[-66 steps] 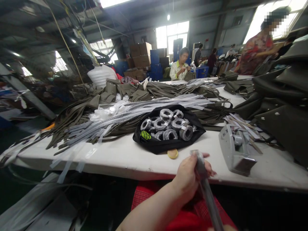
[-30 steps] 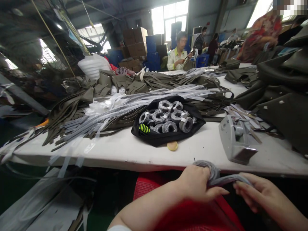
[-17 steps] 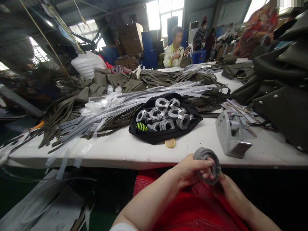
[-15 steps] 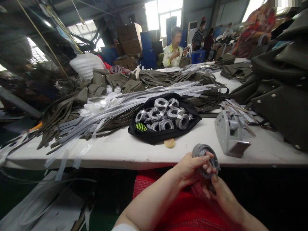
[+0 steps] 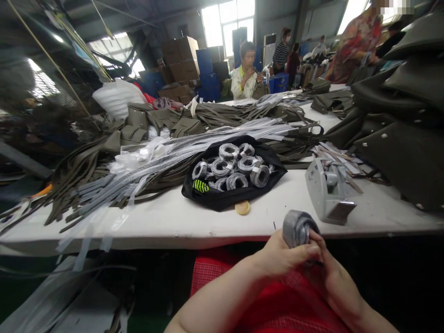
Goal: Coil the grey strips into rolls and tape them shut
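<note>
A grey strap coil (image 5: 294, 226), covered in clear plastic, is held just past the table's near edge. My left hand (image 5: 282, 254) closes around its near left side, thumb lying across the front. On the right side of the same coil, my right hand (image 5: 326, 259) has its fingers bent against the roll; some fingertips are hidden behind it. Beyond my hands, a black bag (image 5: 222, 201) lies spread on the table with several similar wrapped coils (image 5: 237, 181) in it, some with white bands. A grey tape dispenser (image 5: 321, 194) stands to the right of the held coil.
Long dark straps (image 5: 166, 178) and plastic-sleeved strips (image 5: 194, 138) cover the table's left and middle. Dark leather-like pieces (image 5: 405, 152) are heaped at right. A round yellowish disc (image 5: 242, 207) lies before the bag. Across the table sits a person (image 5: 243, 83); others stand farther back.
The coil has turned in my hands, and its hole now shows less. My left thumb has shifted over its front, and my right hand has risen along its side. The view has shifted slightly.
</note>
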Motion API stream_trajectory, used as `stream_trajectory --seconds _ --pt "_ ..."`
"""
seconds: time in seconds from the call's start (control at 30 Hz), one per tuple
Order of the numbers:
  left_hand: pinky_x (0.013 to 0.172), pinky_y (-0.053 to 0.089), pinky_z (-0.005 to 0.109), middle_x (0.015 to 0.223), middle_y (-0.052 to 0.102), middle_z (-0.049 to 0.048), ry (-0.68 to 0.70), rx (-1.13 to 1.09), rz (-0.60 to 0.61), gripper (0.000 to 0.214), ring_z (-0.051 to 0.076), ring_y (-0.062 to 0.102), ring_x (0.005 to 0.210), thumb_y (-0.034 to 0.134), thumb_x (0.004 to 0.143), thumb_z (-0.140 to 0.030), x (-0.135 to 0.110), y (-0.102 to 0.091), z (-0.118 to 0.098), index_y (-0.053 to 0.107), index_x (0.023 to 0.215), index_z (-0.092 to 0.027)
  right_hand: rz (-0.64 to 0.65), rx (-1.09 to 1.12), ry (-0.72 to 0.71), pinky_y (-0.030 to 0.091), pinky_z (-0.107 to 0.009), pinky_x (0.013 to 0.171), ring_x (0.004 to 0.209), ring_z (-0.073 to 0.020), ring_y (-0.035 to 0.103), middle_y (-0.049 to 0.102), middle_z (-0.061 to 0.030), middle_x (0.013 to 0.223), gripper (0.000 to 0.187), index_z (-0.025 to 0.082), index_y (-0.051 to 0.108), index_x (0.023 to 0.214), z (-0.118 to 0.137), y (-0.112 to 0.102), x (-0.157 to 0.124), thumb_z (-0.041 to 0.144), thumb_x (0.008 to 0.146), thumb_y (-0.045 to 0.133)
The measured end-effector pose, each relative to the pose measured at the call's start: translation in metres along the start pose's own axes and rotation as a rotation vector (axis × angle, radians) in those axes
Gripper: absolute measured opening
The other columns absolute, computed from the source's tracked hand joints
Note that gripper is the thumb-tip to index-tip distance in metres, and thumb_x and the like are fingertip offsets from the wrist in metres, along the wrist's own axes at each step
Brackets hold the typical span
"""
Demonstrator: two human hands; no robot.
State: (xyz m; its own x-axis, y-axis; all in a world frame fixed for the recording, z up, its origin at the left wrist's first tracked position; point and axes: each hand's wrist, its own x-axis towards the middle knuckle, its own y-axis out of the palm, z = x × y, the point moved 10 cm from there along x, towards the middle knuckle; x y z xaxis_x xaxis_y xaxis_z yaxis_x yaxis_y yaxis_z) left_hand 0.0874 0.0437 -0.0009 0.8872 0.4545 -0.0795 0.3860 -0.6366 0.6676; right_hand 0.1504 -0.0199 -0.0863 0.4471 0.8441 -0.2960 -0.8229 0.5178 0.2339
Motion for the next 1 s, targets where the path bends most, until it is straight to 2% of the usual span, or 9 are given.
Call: stream_trajectory --seconds 0.07,0.2,0.33,0.4,0.53,0.63,0.73,0.9,1.0 --pt "0.076 0.047 0.026 0.074 0.065 0.0014 0.026 0.010 -0.109 0.050 0.011 0.057 0.068 0.092 0.062 -0.042 -0.003 -0.008 0.003 0.070 0.093 -0.010 -0.033 -0.085 -0.050 0.059 -0.040 0.089 0.109 -0.0302 0.069 0.074 -0.0101 0.118 0.059 0.023 0.068 0.122 0.006 -0.006 0.005 0.070 0.092 0.046" --pt "0.087 0.048 0.031 0.092 0.068 0.0068 0.079 0.116 -0.235 0.064 0.017 0.061 0.084 0.095 0.052 -0.044 -0.014 -0.035 -0.006 0.068 0.099 -0.010 -0.090 -0.626 -0.335 0.057 -0.048 0.092 0.101 -0.0353 0.071 0.077 -0.0165 0.105 0.071 0.018 0.073 0.108 0.053 -0.018 0.008 0.076 0.090 0.037" --pt "0.098 0.048 0.042 0.121 0.063 0.0134 0.059 0.571 -0.204 0.104 0.027 0.061 0.105 0.094 0.050 -0.049 -0.024 -0.050 -0.017 0.050 0.138 -0.016 0.219 -1.089 -0.395 0.060 -0.042 0.077 0.086 -0.0309 0.074 0.078 -0.0115 0.094 0.058 0.024 0.071 0.100 0.066 0.000 0.004 0.065 0.097 0.031" --pt "0.101 0.047 0.043 0.123 0.064 0.0125 0.050 0.772 -0.139 0.088 0.028 0.061 0.109 0.086 0.064 -0.048 -0.026 -0.042 -0.014 0.052 0.140 -0.019 0.349 -1.184 -0.328 0.058 -0.040 0.073 0.081 -0.0305 0.073 0.077 -0.0101 0.090 0.053 0.025 0.070 0.093 0.061 0.005 -0.002 0.062 0.097 0.034" --pt "0.097 0.049 0.035 0.111 0.071 0.0102 0.045 0.692 -0.209 0.043 0.023 0.065 0.101 0.067 0.086 -0.041 -0.027 -0.038 0.004 0.067 0.120 -0.015 0.463 -0.997 -0.135 0.052 -0.033 0.065 0.072 -0.0248 0.067 0.072 -0.0061 0.081 0.049 0.024 0.064 0.086 0.054 0.004 -0.020 0.063 0.097 0.037" --pt "0.088 0.052 0.031 0.106 0.073 0.0111 -0.011 0.514 -0.251 0.044 0.021 0.067 0.092 0.068 0.085 -0.043 -0.024 -0.043 0.024 0.069 0.115 -0.012 0.529 -0.768 -0.008 0.044 -0.028 0.056 0.056 -0.0174 0.052 0.058 0.0004 0.062 0.053 0.023 0.058 0.077 0.047 0.004 -0.033 0.063 0.100 0.031" --pt "0.087 0.051 0.030 0.106 0.073 0.0118 -0.002 0.478 -0.301 0.042 0.021 0.066 0.092 0.068 0.084 -0.045 -0.022 -0.047 0.029 0.071 0.109 -0.011 0.479 -0.673 0.031 0.038 -0.027 0.053 0.053 -0.0151 0.042 0.051 0.0024 0.058 0.054 0.022 0.056 0.074 0.045 -0.003 -0.036 0.064 0.100 0.033" --pt "0.085 0.051 0.029 0.100 0.074 0.0096 0.023 0.516 -0.317 0.039 0.019 0.065 0.089 0.063 0.088 -0.046 -0.020 -0.042 0.029 0.074 0.104 -0.012 0.434 -0.553 0.124 0.036 -0.026 0.048 0.052 -0.0136 0.038 0.053 0.0019 0.063 0.057 0.020 0.062 0.081 0.033 -0.006 -0.033 0.068 0.097 0.035" --pt "0.082 0.050 0.029 0.095 0.073 0.0083 -0.028 0.538 -0.282 0.040 0.019 0.064 0.085 0.063 0.087 -0.049 -0.023 -0.041 0.041 0.074 0.101 -0.012 0.429 -0.576 0.126 0.043 -0.027 0.052 0.054 -0.0153 0.045 0.057 0.0008 0.064 0.056 0.021 0.064 0.078 0.031 -0.007 -0.028 0.068 0.096 0.039"
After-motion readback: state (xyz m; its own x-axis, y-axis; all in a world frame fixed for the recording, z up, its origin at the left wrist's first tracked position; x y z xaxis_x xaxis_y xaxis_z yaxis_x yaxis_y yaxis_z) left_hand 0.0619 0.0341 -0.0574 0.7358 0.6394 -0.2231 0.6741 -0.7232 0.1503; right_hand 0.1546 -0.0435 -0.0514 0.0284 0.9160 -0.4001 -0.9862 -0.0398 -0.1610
